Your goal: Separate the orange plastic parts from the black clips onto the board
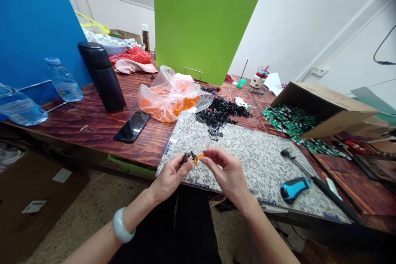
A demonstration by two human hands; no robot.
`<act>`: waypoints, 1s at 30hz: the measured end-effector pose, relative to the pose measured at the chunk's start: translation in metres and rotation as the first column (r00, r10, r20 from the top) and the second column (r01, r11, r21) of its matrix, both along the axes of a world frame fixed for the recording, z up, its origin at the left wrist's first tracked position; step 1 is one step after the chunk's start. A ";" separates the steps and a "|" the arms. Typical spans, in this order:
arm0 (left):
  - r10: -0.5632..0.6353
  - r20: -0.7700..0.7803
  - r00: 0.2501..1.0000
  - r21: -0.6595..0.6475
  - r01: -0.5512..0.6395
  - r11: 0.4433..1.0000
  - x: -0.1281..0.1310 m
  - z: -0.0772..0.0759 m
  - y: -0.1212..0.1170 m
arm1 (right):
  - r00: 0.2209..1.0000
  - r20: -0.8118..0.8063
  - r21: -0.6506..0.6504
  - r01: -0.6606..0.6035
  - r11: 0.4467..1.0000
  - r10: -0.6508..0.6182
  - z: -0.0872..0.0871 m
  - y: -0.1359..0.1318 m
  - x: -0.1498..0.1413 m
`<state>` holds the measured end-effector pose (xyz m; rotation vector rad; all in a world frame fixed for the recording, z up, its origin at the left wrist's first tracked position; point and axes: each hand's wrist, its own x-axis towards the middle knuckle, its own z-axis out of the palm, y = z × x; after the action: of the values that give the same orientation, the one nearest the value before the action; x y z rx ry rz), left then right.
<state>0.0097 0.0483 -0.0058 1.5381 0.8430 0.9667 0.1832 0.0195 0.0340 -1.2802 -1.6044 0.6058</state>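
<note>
Left hand [168, 177] pinches a black plastic clip [186, 157], right hand [225, 169] an orange plastic piece [198, 159], close together at lower center above a speckled stone slab [266, 169]; a slipped pinch could drop either part.

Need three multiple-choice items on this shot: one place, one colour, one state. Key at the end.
1. Where does the smartphone lie?
A) on the speckled slab
B) on the wooden tabletop
C) on the floor

2. What colour is the small piece in the right hand, next to the black plastic part in the left hand?
A) green
B) blue
C) orange

3. What state is the cardboard box in?
A) tipped on its side, open
B) sealed shut
C) folded flat

Key:
1. B, it rests directly on the wood.
2. C, orange shows at the right fingertips.
3. A, green strips spill from its open end.
</note>
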 end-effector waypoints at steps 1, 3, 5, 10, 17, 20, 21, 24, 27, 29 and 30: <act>-0.026 -0.023 0.999 0.023 0.026 0.999 0.001 0.002 -0.004 | 1.000 0.022 0.019 0.017 1.000 -0.017 0.001 -0.007 -0.002; -0.055 -0.063 0.997 0.069 0.060 0.996 0.003 0.004 -0.012 | 0.995 0.091 0.068 0.041 0.997 -0.047 0.002 -0.018 -0.006; -0.059 -0.081 0.995 0.094 0.067 0.993 0.005 0.004 -0.018 | 0.988 0.135 0.108 0.055 0.993 -0.070 0.003 -0.024 -0.009; -0.057 -0.118 0.991 0.125 0.072 0.990 0.007 0.003 -0.027 | 0.982 0.157 0.162 0.083 0.983 -0.109 0.000 -0.032 -0.013; -0.077 -0.121 0.990 0.161 0.097 0.982 0.006 0.006 -0.034 | 0.981 0.161 0.185 0.077 0.980 -0.107 -0.002 -0.038 -0.014; -0.100 -0.130 0.986 0.168 0.122 0.978 0.006 0.005 -0.036 | 0.980 0.167 0.202 0.070 0.977 -0.105 -0.002 -0.040 -0.015; -0.103 -0.135 0.985 0.168 0.125 0.978 0.005 0.004 -0.037 | 0.980 0.170 0.209 0.069 0.975 -0.106 -0.002 -0.040 -0.016; -0.102 -0.146 0.984 0.149 0.124 0.981 0.004 0.003 -0.039 | 0.979 0.177 0.226 0.063 0.972 -0.105 -0.003 -0.042 -0.016; -0.125 -0.141 0.982 0.118 0.142 0.983 0.002 0.003 -0.039 | 0.978 0.178 0.233 0.063 0.970 -0.106 -0.003 -0.042 -0.016; -0.150 -0.139 0.979 0.092 0.164 0.982 0.001 0.005 -0.040 | 0.978 0.177 0.238 0.067 0.969 -0.111 -0.004 -0.043 -0.017; -0.158 -0.142 0.977 0.079 0.170 0.982 0.001 0.006 -0.040 | 0.978 0.177 0.240 0.066 0.968 -0.111 -0.004 -0.043 -0.017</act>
<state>0.0104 0.0081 0.0005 1.7382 0.7604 0.7964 0.1665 -0.0237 0.0305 -1.2538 -1.7065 0.2353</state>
